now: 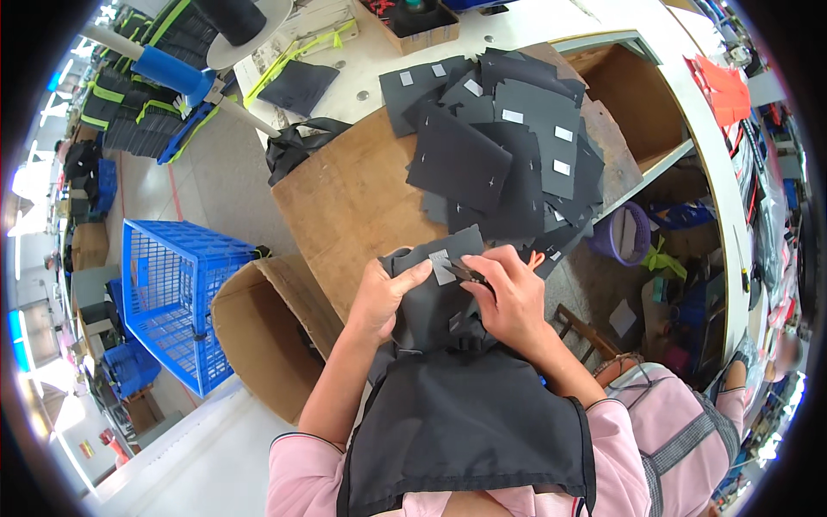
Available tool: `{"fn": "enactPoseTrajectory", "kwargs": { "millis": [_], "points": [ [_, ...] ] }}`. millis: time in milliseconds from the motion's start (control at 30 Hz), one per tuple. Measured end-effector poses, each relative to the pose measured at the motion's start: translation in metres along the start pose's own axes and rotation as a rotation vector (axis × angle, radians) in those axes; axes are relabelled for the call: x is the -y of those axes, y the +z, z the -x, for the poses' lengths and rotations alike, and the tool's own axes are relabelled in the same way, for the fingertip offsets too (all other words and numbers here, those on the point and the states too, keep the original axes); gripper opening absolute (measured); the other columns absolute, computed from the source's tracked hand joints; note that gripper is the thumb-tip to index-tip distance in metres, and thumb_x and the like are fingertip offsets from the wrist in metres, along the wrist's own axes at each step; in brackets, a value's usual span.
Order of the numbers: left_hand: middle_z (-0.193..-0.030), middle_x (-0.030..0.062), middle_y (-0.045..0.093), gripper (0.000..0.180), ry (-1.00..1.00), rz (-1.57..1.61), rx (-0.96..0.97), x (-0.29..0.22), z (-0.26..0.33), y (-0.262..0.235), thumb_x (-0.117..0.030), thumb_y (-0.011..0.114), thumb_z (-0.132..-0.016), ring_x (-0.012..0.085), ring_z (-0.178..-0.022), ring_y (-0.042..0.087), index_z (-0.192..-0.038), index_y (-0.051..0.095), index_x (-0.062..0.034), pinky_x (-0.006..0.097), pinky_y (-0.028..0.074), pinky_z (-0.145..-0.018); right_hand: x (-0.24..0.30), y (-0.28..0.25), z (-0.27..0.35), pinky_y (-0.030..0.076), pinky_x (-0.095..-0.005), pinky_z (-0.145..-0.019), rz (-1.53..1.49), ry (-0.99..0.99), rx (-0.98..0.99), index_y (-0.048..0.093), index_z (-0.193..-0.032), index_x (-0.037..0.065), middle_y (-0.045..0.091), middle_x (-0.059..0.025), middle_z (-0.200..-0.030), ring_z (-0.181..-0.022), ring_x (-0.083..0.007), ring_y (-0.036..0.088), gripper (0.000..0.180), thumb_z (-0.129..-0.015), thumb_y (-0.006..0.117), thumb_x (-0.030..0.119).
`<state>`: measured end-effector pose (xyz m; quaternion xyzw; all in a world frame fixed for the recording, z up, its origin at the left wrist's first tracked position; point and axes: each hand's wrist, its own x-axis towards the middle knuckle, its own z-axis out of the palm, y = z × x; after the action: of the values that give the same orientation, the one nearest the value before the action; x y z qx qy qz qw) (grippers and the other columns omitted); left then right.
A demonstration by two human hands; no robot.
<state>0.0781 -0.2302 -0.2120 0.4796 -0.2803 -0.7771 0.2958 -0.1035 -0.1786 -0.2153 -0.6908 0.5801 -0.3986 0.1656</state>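
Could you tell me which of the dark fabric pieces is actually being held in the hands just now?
The dark piece with the pale label nearest the person: left hand and right hand grip it, while the piled pieces lie untouched on the board.

Bright even light, fisheye bending, dark rim

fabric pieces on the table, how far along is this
Done: hard to tell; no separate finished stack shows. In hand: the left hand holds one dark fabric piece with a pale label, while the right hand works a small dark tool at it. Left: likely the labelled pile on the wooden board.
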Motion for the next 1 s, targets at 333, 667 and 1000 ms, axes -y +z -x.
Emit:
{"fn": "enactPoseTrajectory", "kwargs": {
  "millis": [333,667,1000],
  "points": [
    [-0.086,0.0030,0.063,0.022,0.041,-0.065,0.006,-0.005,0.004,0.007,-0.014,0.068,-0.080,0.0093,-0.077,0.058,-0.096,0.061,0.0004,0.024,0.047,-0.072,-0.008,0.005,-0.004,0.043,-0.0316,-0.053,0.012,-0.067,-0.066,0.062,-0.092,0.006,0.054,-0.0043,-0.075,-0.060,-0.0221,0.054,0.027,-0.067,0.070,0.004],
    [-0.101,0.0078,0.062,0.030,0.229,0.424,-0.206,-0.001,-0.016,-0.015,-0.010,0.063,-0.083,0.0208,-0.092,0.059,-0.110,0.056,0.0000,0.034,0.048,-0.082,-0.025,0.018,0.036,0.021,-0.0203,-0.042,-1.333,1.089,0.294,0.050,-0.095,0.005,0.038,0.0065,-0.061,-0.045,-0.0024,0.030,0.023,-0.089,0.059,0.026],
    [-0.140,0.0132,0.033,0.069,0.839,-0.668,-0.557,0.001,-0.006,-0.033,-0.029,0.060,-0.087,0.0245,-0.129,0.031,-0.139,0.025,-0.0001,0.042,0.018,-0.108,-0.032,0.010,-0.022,0.036,-0.0220,-0.052,-0.824,0.784,0.344,0.061,-0.080,-0.001,0.051,0.0057,-0.068,-0.063,-0.0016,0.044,0.009,-0.081,0.066,0.007]
  ]
}}
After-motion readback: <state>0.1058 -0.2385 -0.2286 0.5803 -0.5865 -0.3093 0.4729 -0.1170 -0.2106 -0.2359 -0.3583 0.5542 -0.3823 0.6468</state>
